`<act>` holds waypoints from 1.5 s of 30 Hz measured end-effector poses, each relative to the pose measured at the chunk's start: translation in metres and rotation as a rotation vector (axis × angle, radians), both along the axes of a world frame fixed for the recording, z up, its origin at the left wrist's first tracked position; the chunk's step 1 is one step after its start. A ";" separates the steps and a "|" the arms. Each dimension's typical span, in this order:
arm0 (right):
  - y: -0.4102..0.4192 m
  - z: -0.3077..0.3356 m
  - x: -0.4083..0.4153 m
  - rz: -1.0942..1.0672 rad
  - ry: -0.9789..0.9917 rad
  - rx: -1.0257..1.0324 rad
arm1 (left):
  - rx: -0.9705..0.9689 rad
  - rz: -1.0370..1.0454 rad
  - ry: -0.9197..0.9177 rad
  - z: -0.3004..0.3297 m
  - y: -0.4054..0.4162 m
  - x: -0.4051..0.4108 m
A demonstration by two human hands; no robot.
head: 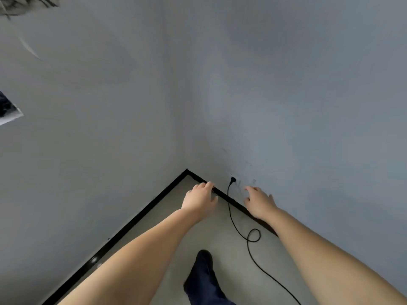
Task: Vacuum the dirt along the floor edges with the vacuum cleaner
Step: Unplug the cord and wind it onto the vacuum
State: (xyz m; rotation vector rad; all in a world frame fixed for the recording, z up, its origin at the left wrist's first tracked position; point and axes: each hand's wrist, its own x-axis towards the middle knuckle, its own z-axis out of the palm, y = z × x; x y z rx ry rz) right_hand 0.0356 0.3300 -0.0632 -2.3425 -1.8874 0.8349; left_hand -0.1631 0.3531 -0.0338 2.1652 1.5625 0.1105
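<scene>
A: Grip check: left hand (pixel 201 198) and right hand (pixel 259 202) both reach toward the corner, fingers loosely spread, holding nothing.

B: Why there?

A: Likely because of the plug (pixel 233 179), seated low in the wall just above the black skirting (pixel 123 230). Power comes first, I judge.

B: Vacuum cleaner?

A: Out of view. Only its cord (pixel 250 235) shows, running between the 2 hands, looping once on the floor (pixel 167 227), untouched.
</scene>
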 end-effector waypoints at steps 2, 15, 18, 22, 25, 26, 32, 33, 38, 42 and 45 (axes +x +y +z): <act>0.039 -0.018 0.005 -0.043 0.028 0.015 | -0.020 -0.042 0.009 -0.014 0.046 0.006; 0.207 -0.112 0.004 -0.425 0.228 -0.195 | -0.157 -0.377 0.103 -0.132 0.264 0.011; 0.232 -0.172 0.011 -0.650 0.342 -0.152 | -0.138 -0.499 0.114 -0.198 0.301 0.038; 0.261 -0.270 0.020 -0.911 0.424 -0.073 | -0.062 -0.626 0.112 -0.301 0.338 0.067; 0.280 -0.344 0.022 -0.992 0.407 -0.027 | 0.023 -0.687 0.092 -0.378 0.355 0.085; 0.288 -0.366 0.023 -1.010 0.426 -0.028 | 0.079 -0.713 0.085 -0.402 0.359 0.090; 0.322 -0.456 0.047 -1.252 0.861 0.070 | 0.803 -0.860 -0.106 -0.495 0.401 0.129; 0.324 -0.465 0.051 -1.247 0.890 0.079 | 0.903 -0.888 -0.079 -0.504 0.411 0.136; 0.334 -0.492 0.053 -1.199 1.130 0.265 | 1.125 -0.891 0.046 -0.540 0.436 0.158; 0.336 -0.495 0.054 -1.174 1.224 0.282 | 1.167 -0.893 0.055 -0.548 0.449 0.164; 0.336 -0.497 0.048 -1.176 1.224 0.317 | 1.173 -0.878 0.092 -0.545 0.452 0.166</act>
